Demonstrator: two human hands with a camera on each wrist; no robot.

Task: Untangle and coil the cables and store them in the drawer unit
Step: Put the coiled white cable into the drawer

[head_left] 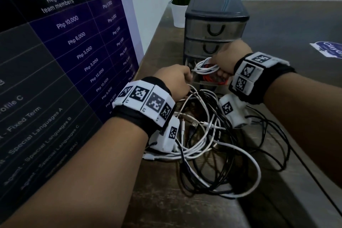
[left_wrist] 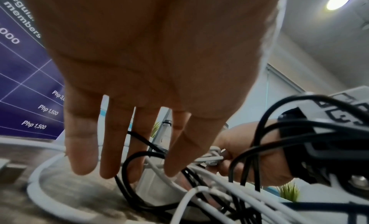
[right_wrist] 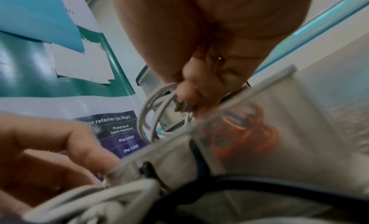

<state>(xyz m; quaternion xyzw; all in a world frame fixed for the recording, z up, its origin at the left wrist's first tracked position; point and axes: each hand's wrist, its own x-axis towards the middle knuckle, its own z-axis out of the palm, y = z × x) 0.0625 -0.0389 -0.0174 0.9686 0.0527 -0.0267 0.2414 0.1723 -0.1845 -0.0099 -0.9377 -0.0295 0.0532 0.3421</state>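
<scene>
A: Right, where is the white coil (head_left: 204,66) now?

B: In the right hand (head_left: 228,57), fingers curled round its right side, held just over the open bottom drawer (head_left: 209,79) of the drawer unit (head_left: 215,24). An orange cable (head_left: 212,77) already lies inside.

A: And the left hand (head_left: 175,81)?

B: At the drawer's left front corner. The left wrist view shows its fingers (left_wrist: 83,148) straight and relaxed, gripping nothing; they seem to steady the drawer.

A: How will the coil handle?

B: Light and soft, I'd say, and springy: the loops will likely fan out once released. Holding across all loops at one side, as now, looks soundest.

A: Which way does it lie?

B: Its long axis runs left to right, roughly along the drawer front, loops tilted towards flat. A plug end (right_wrist: 180,106) sits by the fingertips.

A: What remains?

B: The tangle (head_left: 212,150) of white and black cables on the near bench (head_left: 157,200), not yet sorted.
</scene>
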